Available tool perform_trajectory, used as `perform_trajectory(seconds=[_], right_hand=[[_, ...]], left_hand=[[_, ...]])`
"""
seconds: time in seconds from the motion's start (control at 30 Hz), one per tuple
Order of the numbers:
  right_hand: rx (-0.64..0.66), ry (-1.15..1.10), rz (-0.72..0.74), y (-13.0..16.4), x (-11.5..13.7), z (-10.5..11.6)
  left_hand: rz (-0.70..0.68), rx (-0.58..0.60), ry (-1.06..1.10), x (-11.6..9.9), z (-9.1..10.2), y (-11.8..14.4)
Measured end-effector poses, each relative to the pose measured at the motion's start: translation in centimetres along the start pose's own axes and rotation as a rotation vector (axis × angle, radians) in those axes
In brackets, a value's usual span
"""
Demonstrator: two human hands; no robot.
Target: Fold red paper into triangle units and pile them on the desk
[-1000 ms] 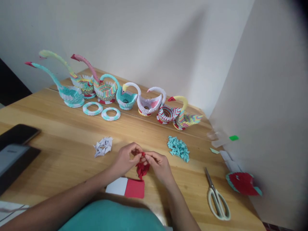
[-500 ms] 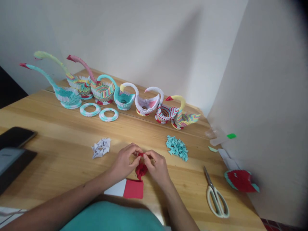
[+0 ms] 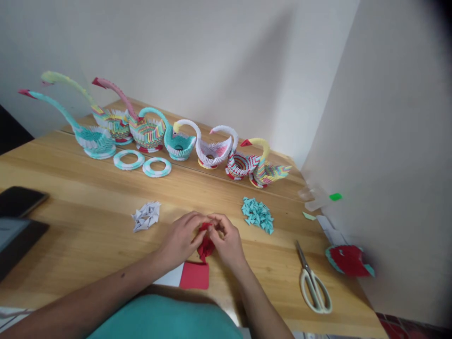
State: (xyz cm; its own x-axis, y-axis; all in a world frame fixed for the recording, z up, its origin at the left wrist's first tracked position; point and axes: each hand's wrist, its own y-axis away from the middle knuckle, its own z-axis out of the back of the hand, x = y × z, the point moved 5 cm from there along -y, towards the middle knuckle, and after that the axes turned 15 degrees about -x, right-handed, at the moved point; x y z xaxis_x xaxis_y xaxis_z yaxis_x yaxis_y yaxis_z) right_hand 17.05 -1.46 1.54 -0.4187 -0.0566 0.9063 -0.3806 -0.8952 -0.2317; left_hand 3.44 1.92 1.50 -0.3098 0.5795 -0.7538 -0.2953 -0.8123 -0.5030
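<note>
1. From my remote feed, the left hand (image 3: 181, 237) and right hand (image 3: 228, 241) pinch one red paper piece (image 3: 205, 227) between them, near one red heap (image 3: 205, 248); fingers partly hide it, so its shape is unclear.
2. I judge folding is in hand; next calls for steady fingertip pressure.
3. I count seven swans (image 3: 180, 149), two rings (image 3: 129, 167), one pair of scissors (image 3: 307, 271).

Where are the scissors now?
Head view, right side: scissors on the table, right of the right hand, down and right of the teal paper pieces.
</note>
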Motion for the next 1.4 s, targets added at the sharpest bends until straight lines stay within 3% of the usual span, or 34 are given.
perform_trajectory(seconds=[0.17,0.37,0.47,0.57,0.73,0.8,0.9,1.1,1.4], right_hand=[[-0.012,0.0,0.029,0.1,0.3,0.1],[-0.013,-0.18,-0.14,-0.1,-0.6,-0.2],[-0.005,-0.215,-0.153,-0.1,-0.5,-0.2],[-0.046,-0.214,-0.155,-0.1,-0.5,0.0],[-0.171,-0.224,-0.162,-0.1,-0.7,0.5],[-0.176,-0.244,-0.161,-0.1,-0.7,0.4],[-0.18,-0.234,-0.15,0.0,-0.5,0.4],[-0.18,-0.107,-0.016,0.3,-0.2,0.3],[-0.222,0.057,0.324,0.9,1.2,0.3]], left_hand=[[-0.006,-0.007,0.035,-0.1,0.0,0.0],[0.019,-0.034,0.03,0.2,0.2,-0.2],[0.057,-0.049,0.076,0.2,0.4,-0.2],[0.193,-0.065,0.246,0.6,0.4,-0.2],[0.577,-0.039,0.696,2.3,-0.7,-0.2],[0.639,-0.029,0.686,2.8,-1.0,-0.1],[0.6,-0.014,0.532,2.8,-1.0,0.0],[0.532,-0.035,0.368,2.3,-0.5,0.0],[0.669,-0.044,0.562,2.8,-1.0,0.2]])
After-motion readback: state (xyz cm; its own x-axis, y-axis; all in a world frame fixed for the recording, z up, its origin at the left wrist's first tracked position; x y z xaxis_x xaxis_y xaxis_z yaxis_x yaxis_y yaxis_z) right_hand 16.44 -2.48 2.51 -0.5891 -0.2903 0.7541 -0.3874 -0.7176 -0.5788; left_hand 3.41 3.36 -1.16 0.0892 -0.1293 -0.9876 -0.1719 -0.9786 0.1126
